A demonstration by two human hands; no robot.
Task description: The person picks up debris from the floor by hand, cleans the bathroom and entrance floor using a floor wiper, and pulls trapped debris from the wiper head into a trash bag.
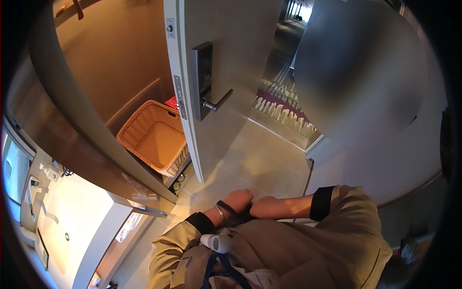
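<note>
My left hand (238, 199) is closed in front of my waist, with a black band and a silver bracelet on its wrist. Just beside it, my right hand (264, 207) is also curled into a fist. A small dark area shows between the two hands, but whatever the fingers hold is hidden. Below them is my tan uniform (284, 245) with dark cuffs. A whitish ring-shaped object (219, 243) hangs on its front, with dark blue straps beneath.
Ahead, a door (236, 58) with a lever handle (217, 101) stands open onto a patterned carpet (284, 106). Left of it, a wicker basket (156, 139) sits in a closet. A lit white washbasin (72, 216) is at lower left. A blurred patch covers the upper right.
</note>
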